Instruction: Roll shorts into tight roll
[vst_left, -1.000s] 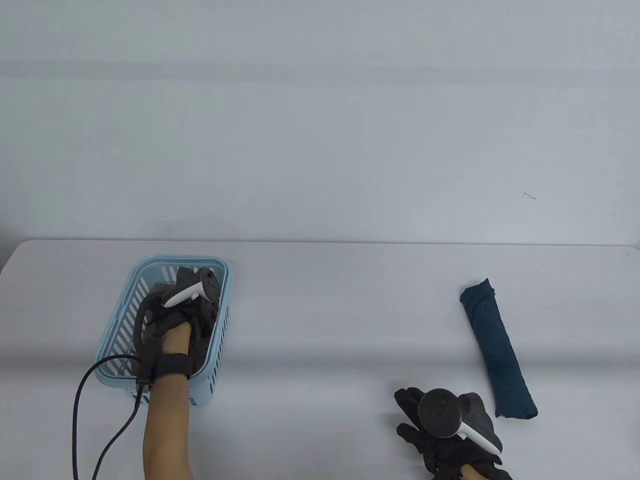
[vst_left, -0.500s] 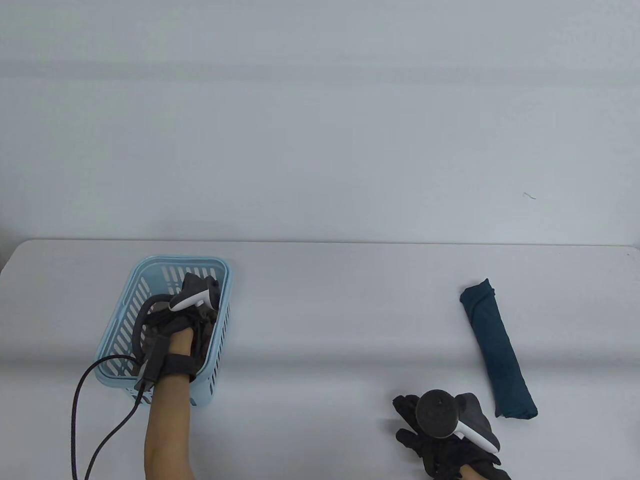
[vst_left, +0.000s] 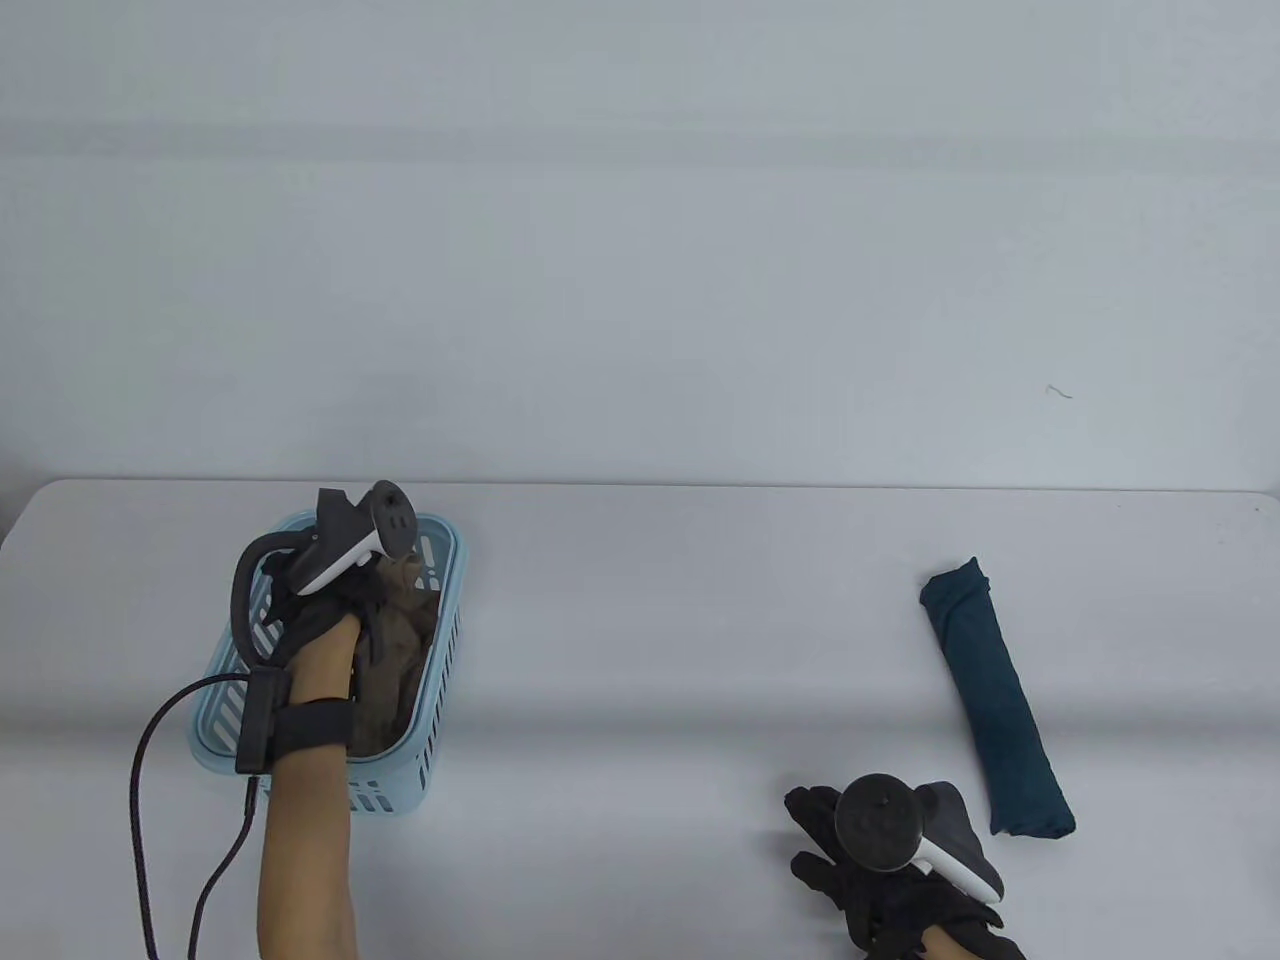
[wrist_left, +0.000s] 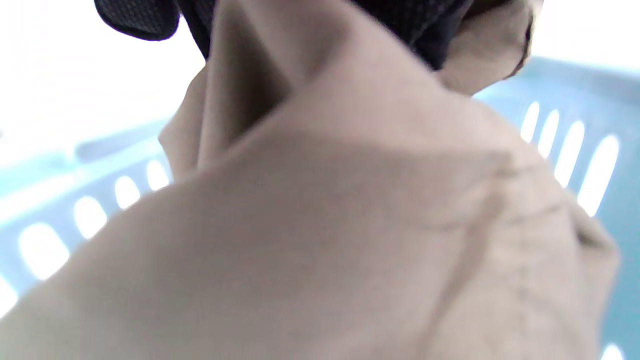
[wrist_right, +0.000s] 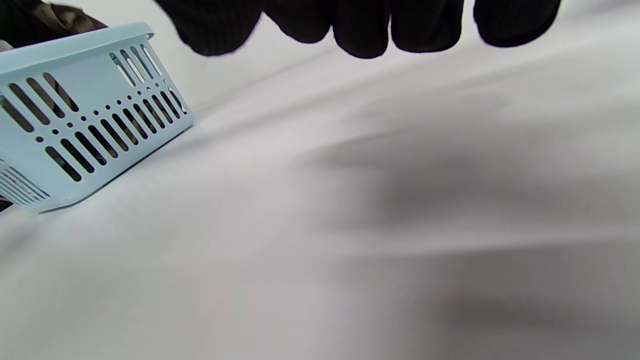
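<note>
The left hand (vst_left: 330, 615) grips the beige shorts (vst_left: 395, 650) inside the blue basket (vst_left: 440, 640), while the right hand (vst_left: 880, 860) rests on the table (vst_left: 650, 650) with fingers (wrist_right: 360, 30) spread, near a rolled teal garment (vst_left: 995, 700).

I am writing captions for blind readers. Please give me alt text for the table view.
A gloved left hand grips tan shorts inside a light blue slotted basket on the left of a white table. The gloved right hand rests at the near edge, empty, beside a dark teal rolled garment.
</note>
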